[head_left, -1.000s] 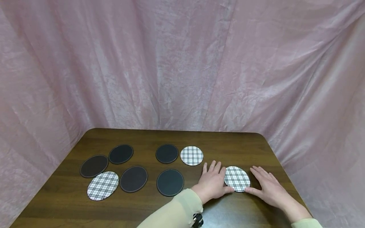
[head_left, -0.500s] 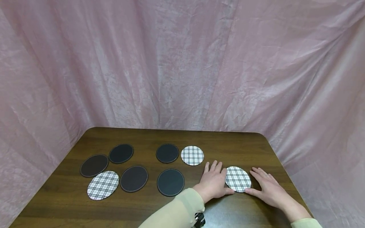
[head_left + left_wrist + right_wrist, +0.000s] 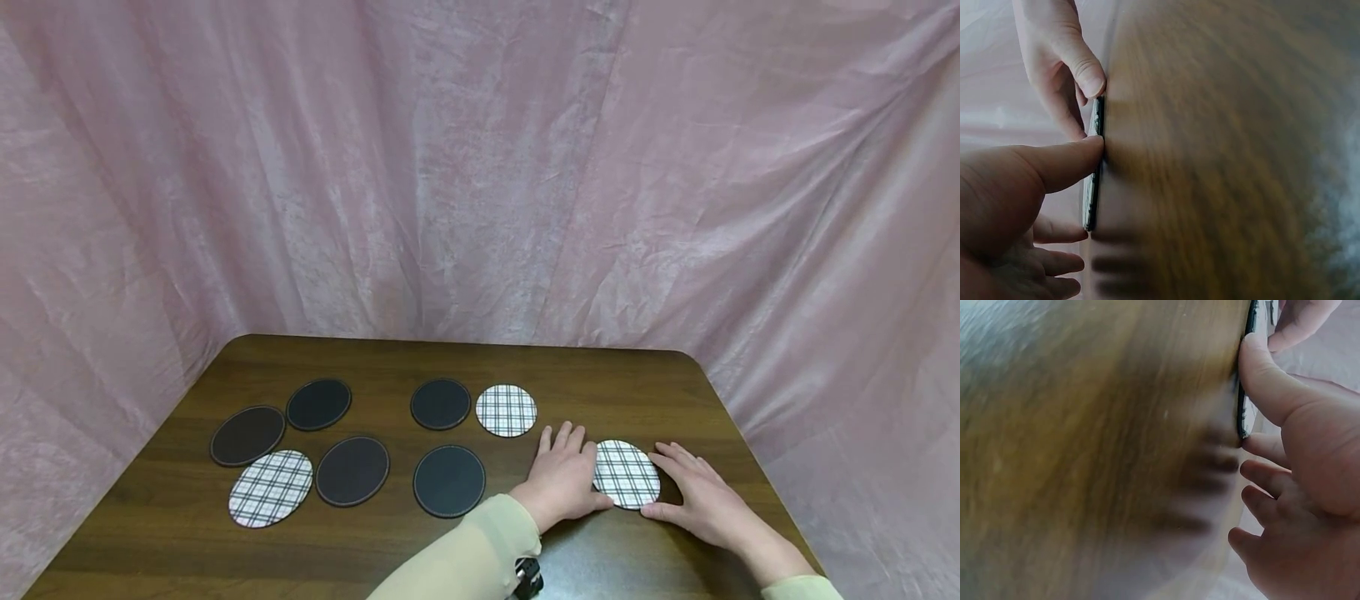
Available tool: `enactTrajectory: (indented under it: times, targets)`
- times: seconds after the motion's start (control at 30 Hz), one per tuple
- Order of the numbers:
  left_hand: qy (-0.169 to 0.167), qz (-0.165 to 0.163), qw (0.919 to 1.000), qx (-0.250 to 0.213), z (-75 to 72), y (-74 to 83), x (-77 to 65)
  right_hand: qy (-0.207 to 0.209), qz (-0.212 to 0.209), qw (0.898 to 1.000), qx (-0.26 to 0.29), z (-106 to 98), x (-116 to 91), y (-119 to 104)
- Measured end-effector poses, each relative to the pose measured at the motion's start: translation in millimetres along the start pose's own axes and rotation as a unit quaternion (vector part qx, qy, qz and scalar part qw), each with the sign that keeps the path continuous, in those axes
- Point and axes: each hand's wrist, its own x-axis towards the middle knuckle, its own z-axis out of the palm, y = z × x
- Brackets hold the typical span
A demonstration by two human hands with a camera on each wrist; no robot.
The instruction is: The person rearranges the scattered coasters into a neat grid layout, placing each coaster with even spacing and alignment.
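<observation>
A round plaid coaster (image 3: 627, 475), white with dark lines, lies flat on the wooden table (image 3: 225, 567) at the right. My left hand (image 3: 562, 483) is at its left side, fingers spread and straight, thumb (image 3: 1079, 156) at the near edge. On the other side my right hand (image 3: 701, 496) touches the rim with its thumb (image 3: 1260, 369) while its fingers extend forward. Between the two hands the coaster appears edge-on in the left wrist view, its dark side underneath. The left fingers hide a bit of its left edge.
Left of my hands lie a second plaid coaster (image 3: 506, 410) and two dark ones (image 3: 440, 404). Further left are another plaid coaster (image 3: 271, 489) and three dark coasters (image 3: 352, 472). A pink curtain (image 3: 480, 167) hangs behind the table.
My right hand has shifted slightly left, its fingers closer to the plaid coaster. That coaster has slid a little to the right and nearer. The other coasters lie as before.
</observation>
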Motion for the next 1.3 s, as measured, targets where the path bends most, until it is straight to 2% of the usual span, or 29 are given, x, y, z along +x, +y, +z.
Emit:
enactTrajectory:
  times: [0.33, 0.57, 0.97, 1.13, 1.3]
  targets:
    - [-0.013, -0.009, 0.9996, -0.024, 0.7, -4.2, 1.0, -0.002, -0.003, 1.0, 0.022, 1.9, 4.6, -7.4]
    - [-0.02, -0.007, 0.9992, -0.035, -0.8, -10.8, 2.0, -0.008, -0.004, 0.999, 0.032, 2.0, 15.2, -15.4]
    - [0.003, -0.013, 0.999, -0.042, -3.0, -20.0, -9.4, 0.004, -0.01, 0.998, 0.056, 8.3, 22.9, -26.9]
    - [0.013, -0.014, 0.9988, -0.046, -4.3, -28.6, -14.3, 0.005, -0.015, 0.999, 0.051, 10.3, 29.8, -34.3]
    - [0.006, -0.016, 0.9985, -0.052, -5.2, -40.6, -21.0, -0.006, -0.015, 0.998, 0.061, 14.8, 36.2, -44.7]
